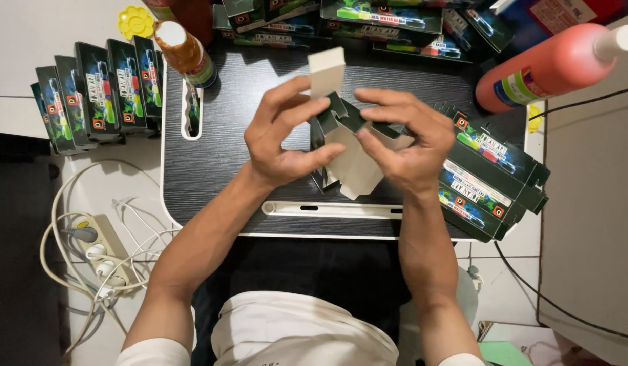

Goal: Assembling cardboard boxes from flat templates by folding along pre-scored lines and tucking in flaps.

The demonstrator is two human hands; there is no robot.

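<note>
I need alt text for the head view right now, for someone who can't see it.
Seen from above, a person's left hand and right hand together hold a partly folded small cardboard box over a dark lap table. Rows of finished dark printed boxes stand at the left, more are stacked at the right, and a red bottle lies at the upper right.

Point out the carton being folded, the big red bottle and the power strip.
Folded carton [358, 163]: head view, on its plain grey inner panel between the hands.
Big red bottle [544, 68]: head view, on its body.
Power strip [105, 252]: head view, on its white casing.
</note>
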